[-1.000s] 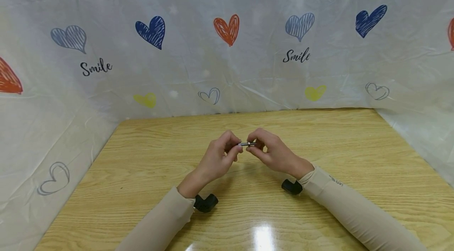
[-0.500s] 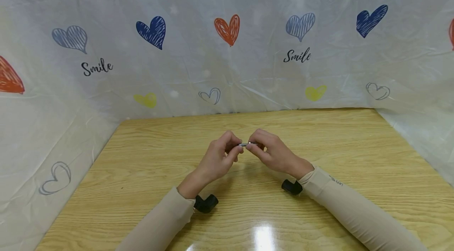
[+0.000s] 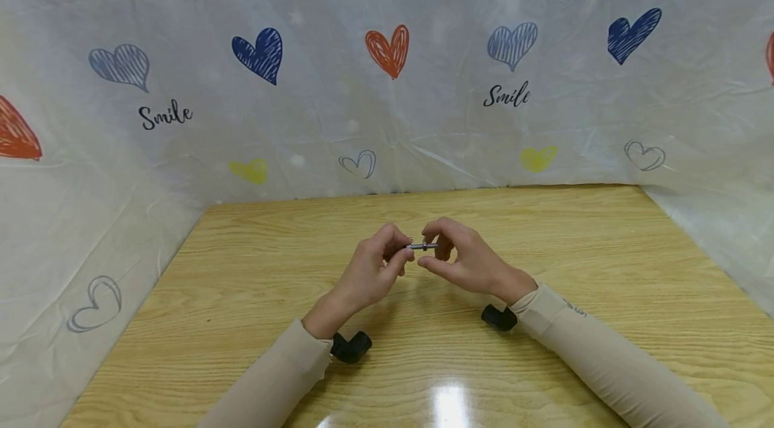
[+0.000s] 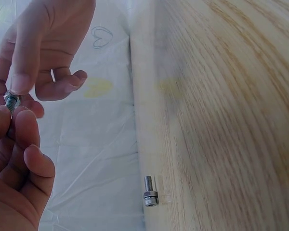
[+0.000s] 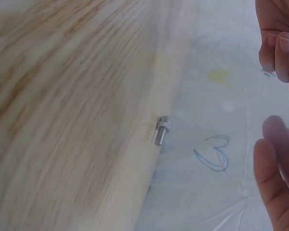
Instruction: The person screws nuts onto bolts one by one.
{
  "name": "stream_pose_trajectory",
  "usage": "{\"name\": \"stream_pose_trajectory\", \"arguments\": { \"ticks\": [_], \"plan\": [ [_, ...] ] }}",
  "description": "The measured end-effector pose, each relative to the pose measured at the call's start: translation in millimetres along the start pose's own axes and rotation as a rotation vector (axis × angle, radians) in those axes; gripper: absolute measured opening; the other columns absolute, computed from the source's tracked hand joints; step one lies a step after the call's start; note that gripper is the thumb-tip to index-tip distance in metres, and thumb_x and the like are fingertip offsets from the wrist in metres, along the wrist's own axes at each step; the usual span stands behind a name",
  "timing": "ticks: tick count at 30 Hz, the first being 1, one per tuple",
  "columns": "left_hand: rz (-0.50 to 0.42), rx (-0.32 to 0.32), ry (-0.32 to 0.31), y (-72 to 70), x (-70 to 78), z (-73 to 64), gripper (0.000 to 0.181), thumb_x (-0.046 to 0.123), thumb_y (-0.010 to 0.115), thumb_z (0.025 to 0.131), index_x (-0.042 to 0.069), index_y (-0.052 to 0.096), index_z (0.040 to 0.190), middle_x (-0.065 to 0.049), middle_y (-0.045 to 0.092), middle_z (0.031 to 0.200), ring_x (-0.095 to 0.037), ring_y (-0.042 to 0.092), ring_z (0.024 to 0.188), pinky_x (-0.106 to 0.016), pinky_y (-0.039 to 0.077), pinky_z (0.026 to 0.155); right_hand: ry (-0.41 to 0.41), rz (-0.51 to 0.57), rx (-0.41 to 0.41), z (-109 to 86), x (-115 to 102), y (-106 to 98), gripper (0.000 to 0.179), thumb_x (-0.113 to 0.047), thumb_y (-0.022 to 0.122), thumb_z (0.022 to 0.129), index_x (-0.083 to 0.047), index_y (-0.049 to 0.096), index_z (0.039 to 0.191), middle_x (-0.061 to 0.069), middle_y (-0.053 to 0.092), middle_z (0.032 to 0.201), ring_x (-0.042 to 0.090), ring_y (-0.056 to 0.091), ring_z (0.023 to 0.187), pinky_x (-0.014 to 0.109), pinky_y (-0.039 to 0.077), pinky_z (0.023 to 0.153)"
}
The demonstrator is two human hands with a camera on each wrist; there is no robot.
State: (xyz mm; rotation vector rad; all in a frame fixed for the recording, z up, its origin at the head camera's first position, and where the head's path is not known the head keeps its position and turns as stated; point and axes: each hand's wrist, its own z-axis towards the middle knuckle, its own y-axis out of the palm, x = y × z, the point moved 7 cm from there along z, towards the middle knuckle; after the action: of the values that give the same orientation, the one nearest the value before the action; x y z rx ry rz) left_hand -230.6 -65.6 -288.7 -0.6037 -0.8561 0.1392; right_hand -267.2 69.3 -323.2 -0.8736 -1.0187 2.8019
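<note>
Thumb and fingertips of my left hand (image 3: 370,270) pinch one end of a small metal bolt (image 3: 416,246), held level above the table. A nut (image 3: 425,246) sits around the bolt's shaft, towards its right end. My right hand (image 3: 470,260) is at that end: in the head view a fingertip meets the nut, while the thumb stands apart below it. In the left wrist view the bolt's thread (image 4: 10,103) shows between both hands. The left fingers cover the bolt's other end. The right wrist view catches only parts of both hands at its right edge.
Another bolt with a nut on it (image 4: 150,192) rests on the wooden table (image 3: 272,293) in both wrist views, near the far edge. A white sheet (image 3: 314,112) printed with hearts hangs behind and at the sides. Black devices (image 3: 351,347) are worn at the wrists.
My right fingers pinched the nut earlier; now the thumb has come away and a gap shows below the nut. My left hand keeps its hold, and the bolt stays in place.
</note>
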Motion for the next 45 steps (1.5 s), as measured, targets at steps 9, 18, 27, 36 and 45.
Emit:
{"name": "stream_pose_trajectory", "arguments": {
  "ticks": [9,18,27,36,45],
  "plan": [
    [-0.002,0.003,0.009,0.5,-1.3,-0.2,0.006,-0.007,0.056,0.092,-0.006,0.054,0.097,-0.009,0.062,0.078,-0.012,0.054,0.055,-0.024,0.041,0.046,-0.072,0.014,0.01,1.3,-6.0,0.8,0.027,-0.002,0.07,0.087,-0.006,0.054,0.108,0.003,0.056,0.1,0.008,0.053,0.07,0.03,0.05,0.058],
    [-0.013,0.004,0.029,0.5,-0.4,0.2,0.006,-0.007,0.057,0.092,-0.005,0.054,0.097,-0.01,0.063,0.078,-0.012,0.054,0.055,-0.024,0.041,0.045,-0.105,-0.006,0.016,1.7,-6.1,3.4,0.021,0.002,0.065,0.089,-0.008,0.054,0.104,0.005,0.057,0.095,0.009,0.057,0.071,0.023,0.049,0.061],
    [-0.015,0.001,0.032,0.3,-0.4,0.3,0.006,-0.006,0.057,0.092,-0.004,0.054,0.097,-0.009,0.063,0.078,-0.011,0.053,0.055,-0.024,0.042,0.046,-0.09,-0.011,0.018,1.7,-6.1,3.5,0.017,0.0,0.064,0.091,-0.01,0.057,0.102,0.001,0.057,0.095,0.01,0.056,0.073,0.022,0.048,0.063],
    [-0.013,-0.001,0.022,0.1,-0.1,0.2,0.005,-0.005,0.057,0.093,-0.004,0.054,0.097,-0.009,0.063,0.078,-0.012,0.054,0.056,-0.024,0.042,0.046,-0.077,-0.017,0.023,1.8,-5.1,2.9,0.013,-0.005,0.066,0.09,-0.012,0.06,0.1,-0.002,0.057,0.091,0.009,0.05,0.071,0.022,0.047,0.061],
    [-0.021,0.003,0.031,0.6,1.8,0.2,0.005,-0.007,0.057,0.092,-0.005,0.054,0.095,-0.01,0.063,0.078,-0.013,0.054,0.054,-0.026,0.043,0.046,-0.083,-0.033,0.031,2.9,-6.0,1.8,0.011,-0.005,0.062,0.093,-0.015,0.06,0.089,-0.005,0.052,0.081,0.006,0.044,0.07,0.03,0.043,0.057]
  ]
}}
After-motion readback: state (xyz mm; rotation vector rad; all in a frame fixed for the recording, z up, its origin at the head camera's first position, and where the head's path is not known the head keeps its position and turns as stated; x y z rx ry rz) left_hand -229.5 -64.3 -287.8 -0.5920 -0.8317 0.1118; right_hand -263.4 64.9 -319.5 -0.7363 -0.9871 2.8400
